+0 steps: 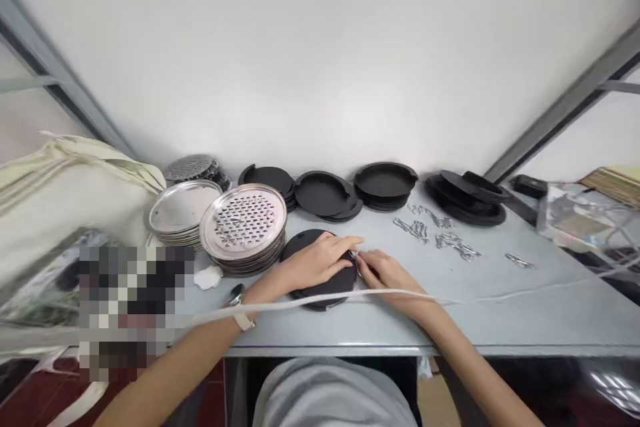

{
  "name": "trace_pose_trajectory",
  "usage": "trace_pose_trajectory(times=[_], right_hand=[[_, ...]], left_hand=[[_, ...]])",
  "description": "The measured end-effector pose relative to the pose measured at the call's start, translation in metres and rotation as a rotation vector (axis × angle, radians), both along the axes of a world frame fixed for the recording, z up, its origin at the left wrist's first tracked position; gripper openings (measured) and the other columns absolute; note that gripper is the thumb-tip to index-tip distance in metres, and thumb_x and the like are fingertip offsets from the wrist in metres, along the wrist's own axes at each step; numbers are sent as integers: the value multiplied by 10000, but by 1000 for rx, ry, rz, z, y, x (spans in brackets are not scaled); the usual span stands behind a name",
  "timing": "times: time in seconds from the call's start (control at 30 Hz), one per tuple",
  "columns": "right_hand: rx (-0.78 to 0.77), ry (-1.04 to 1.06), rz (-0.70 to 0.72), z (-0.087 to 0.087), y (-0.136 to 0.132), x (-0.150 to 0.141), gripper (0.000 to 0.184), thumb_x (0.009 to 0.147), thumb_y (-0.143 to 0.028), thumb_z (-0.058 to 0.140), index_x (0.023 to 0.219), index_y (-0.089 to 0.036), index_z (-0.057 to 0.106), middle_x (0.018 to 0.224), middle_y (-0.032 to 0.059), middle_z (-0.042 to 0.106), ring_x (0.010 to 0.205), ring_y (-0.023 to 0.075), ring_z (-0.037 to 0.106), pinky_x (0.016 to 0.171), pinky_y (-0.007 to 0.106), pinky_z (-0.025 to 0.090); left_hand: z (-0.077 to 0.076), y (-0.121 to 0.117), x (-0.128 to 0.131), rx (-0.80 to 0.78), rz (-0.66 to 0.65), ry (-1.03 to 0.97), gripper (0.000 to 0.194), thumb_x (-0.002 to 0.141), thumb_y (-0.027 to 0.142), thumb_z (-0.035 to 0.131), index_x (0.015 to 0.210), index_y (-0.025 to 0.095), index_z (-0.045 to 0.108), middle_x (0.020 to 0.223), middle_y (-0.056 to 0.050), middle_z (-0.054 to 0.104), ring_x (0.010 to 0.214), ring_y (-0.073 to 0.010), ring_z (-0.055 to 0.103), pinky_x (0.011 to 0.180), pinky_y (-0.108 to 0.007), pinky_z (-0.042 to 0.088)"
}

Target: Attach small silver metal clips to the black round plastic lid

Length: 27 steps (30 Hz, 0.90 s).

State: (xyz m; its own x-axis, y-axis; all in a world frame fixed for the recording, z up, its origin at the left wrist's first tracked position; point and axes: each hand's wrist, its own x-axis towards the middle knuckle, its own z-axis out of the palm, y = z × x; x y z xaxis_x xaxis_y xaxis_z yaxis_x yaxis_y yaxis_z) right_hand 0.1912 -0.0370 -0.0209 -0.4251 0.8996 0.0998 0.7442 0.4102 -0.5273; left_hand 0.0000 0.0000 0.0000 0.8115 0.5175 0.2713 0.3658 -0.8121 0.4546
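A round black plastic disc (320, 295) lies on the table in front of me. My left hand (320, 263) rests across its top, fingers stretched out and pointing right, the thumb apart from them. At the disc's right edge my right hand (386, 273) is closed in a pinch on a small shiny metal clip (354, 256); most of the clip is hidden by the fingers. Several similar metal clips (453, 244) are scattered to the right of my hands. To the left stands a stack of round metal grater plates (243, 221) with raised holes.
Along the wall sit stacks of black round trays (385, 181) and a tilted pile of black parts (465, 197). Plain metal plates (185, 207) are stacked at the left. A white cable (310, 299) crosses in front of my wrists. Bags and boxes (575, 217) stand at the right.
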Motion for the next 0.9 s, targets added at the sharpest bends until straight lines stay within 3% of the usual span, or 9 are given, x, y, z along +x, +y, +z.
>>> trace_pose_trajectory(times=[0.53,0.9], right_hand=[[22,-17,-46,-10,-4,1,275,951,-283,342,949,-156,585,811,67,615,777,187,562,738,313,437],[9,-18,-42,-7,-5,1,282,960,-299,318,873,-183,561,775,40,587,749,173,550,712,301,428]], left_hand=[[2,0,-3,-23,-40,-27,337,924,171,425,1259,209,418,1244,-63,553,1162,-174,502,1016,-343,340],[-4,0,-6,-50,10,-33,419,917,208,446,1322,217,344,1278,-56,508,1166,-212,464,989,-358,396]])
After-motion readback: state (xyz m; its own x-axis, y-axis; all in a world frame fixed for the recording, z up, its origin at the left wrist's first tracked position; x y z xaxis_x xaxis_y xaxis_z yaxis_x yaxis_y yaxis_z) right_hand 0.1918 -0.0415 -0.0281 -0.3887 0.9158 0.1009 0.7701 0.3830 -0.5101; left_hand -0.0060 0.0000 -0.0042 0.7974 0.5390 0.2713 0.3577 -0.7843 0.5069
